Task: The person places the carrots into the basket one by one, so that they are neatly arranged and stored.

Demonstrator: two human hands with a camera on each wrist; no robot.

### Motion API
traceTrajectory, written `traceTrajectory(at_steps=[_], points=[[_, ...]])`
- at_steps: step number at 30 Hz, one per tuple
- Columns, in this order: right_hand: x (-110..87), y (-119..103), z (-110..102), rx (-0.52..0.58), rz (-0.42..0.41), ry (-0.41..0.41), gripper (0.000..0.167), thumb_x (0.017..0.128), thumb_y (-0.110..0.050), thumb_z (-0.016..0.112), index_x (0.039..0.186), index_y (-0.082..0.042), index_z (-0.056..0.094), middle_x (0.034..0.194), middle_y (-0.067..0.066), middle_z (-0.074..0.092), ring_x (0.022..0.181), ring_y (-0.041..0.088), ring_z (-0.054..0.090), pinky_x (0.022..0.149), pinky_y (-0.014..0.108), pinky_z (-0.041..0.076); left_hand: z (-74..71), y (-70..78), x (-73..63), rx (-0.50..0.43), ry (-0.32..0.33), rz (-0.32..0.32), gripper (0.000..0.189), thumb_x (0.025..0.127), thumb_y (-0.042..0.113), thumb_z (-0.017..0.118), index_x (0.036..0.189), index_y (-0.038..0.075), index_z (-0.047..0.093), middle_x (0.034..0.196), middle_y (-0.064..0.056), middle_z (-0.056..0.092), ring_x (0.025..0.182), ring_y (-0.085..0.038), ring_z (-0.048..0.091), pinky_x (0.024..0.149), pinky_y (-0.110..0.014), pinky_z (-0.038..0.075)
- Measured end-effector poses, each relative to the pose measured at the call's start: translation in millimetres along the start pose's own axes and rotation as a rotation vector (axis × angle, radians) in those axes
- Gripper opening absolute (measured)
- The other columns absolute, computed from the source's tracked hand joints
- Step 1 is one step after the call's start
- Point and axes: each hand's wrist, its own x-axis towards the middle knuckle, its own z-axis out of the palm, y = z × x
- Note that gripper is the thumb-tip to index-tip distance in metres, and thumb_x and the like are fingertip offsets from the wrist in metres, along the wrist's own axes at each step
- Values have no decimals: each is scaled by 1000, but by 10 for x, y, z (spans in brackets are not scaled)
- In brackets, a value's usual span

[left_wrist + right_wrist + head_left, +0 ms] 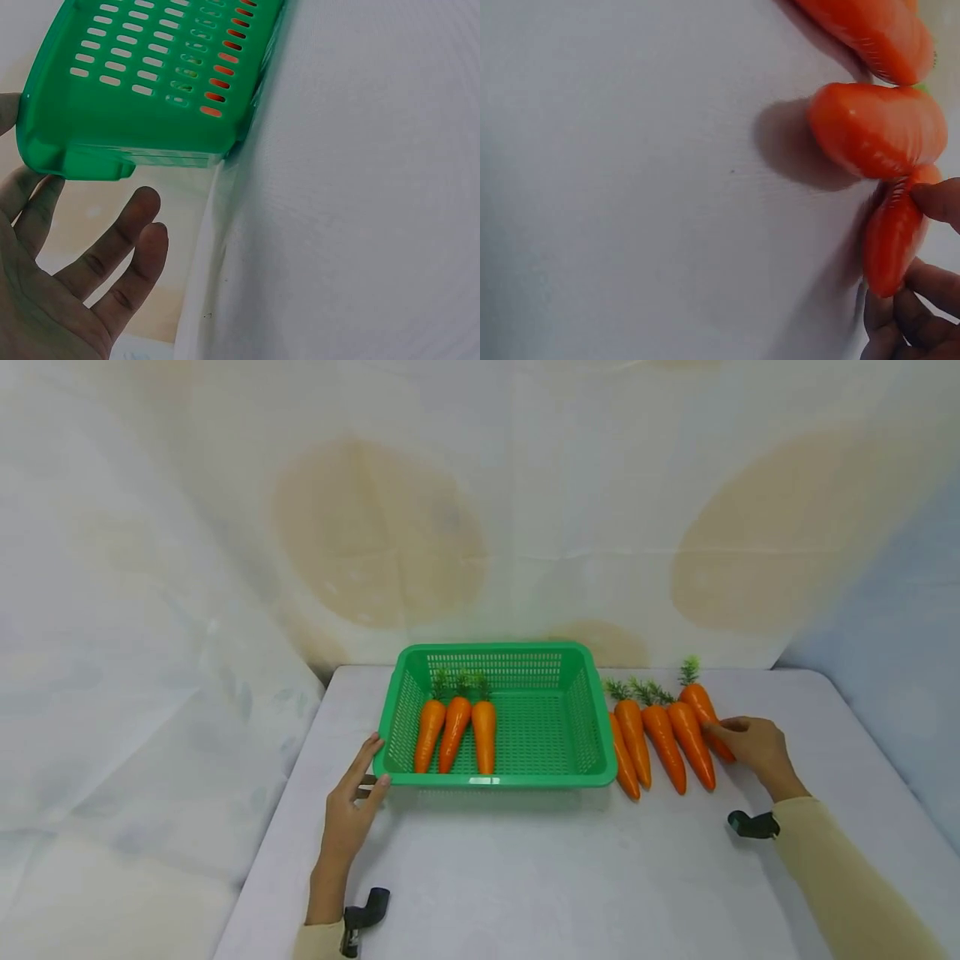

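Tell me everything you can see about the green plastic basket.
The rectangular green plastic-looking basket has slotted walls, a perforated floor and a rim with rounded corners. It sits open side up on the white cloth-covered table. Three orange carrots with green tops lie in its left part. The left hand touches its near left corner.

White table (525,877) before pale, tan-blotched backdrop (577,485)

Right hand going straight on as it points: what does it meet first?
Past the rightmost carrot, which it grips, the right hand would likely meet the neighbouring carrot; any gap is hard to judge.
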Motion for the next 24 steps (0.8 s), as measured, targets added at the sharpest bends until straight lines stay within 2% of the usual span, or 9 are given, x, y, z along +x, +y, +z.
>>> traceTrajectory(at_steps=[4, 7, 12, 14, 19, 24], points=[[-36, 6, -51, -1, 0, 41, 82, 95, -62, 53, 132, 11, 56, 128, 34, 55, 109, 46, 50, 86, 56, 48, 52, -206, -16, 2, 5, -6, 56, 100, 13, 62, 153, 18, 43, 158, 1, 38, 91, -18, 63, 74, -29, 55], [-85, -18, -93, 31, 8, 55, 80, 95, -61, 53, 132, 10, 56, 129, 33, 55, 108, 44, 51, 83, 54, 49, 57, -271, -8, 15, 2, -12, 58, 100, 16, 63, 154, 24, 42, 158, 7, 37, 93, -15, 63, 74, -27, 55], [-174, -110, -168, 72, 26, 71, 78, 96, -58, 53, 135, 10, 54, 128, 32, 56, 103, 41, 52, 75, 45, 49, 43, -280, 8, 18, -2, -16, 57, 101, 21, 62, 154, 28, 42, 158, 10, 36, 93, -12, 63, 75, -27, 55], [-210, -155, -194, 83, 19, 81, 79, 96, -59, 52, 136, 9, 54, 128, 32, 56, 103, 42, 52, 74, 45, 48, 39, -278, 7, 17, -2, -19, 57, 101, 22, 62, 154, 29, 42, 158, 10, 37, 94, -12, 63, 75, -27, 55], [-309, -281, -244, 117, -1, 98, 82, 96, -62, 51, 139, 7, 52, 131, 32, 55, 110, 44, 48, 80, 54, 47, 34, -280, -3, 16, -4, -21, 56, 102, 22, 61, 154, 28, 41, 158, 10, 36, 94, -12, 63, 75, -25, 55], [-445, -439, -269, 146, 15, 95, 88, 93, -68, 51, 141, 5, 51, 134, 31, 53, 116, 46, 44, 86, 62, 43, 47, -270, -3, 6, -2, -14, 56, 102, 20, 61, 154, 27, 41, 159, 9, 36, 93, -13, 63, 76, -26, 55]])
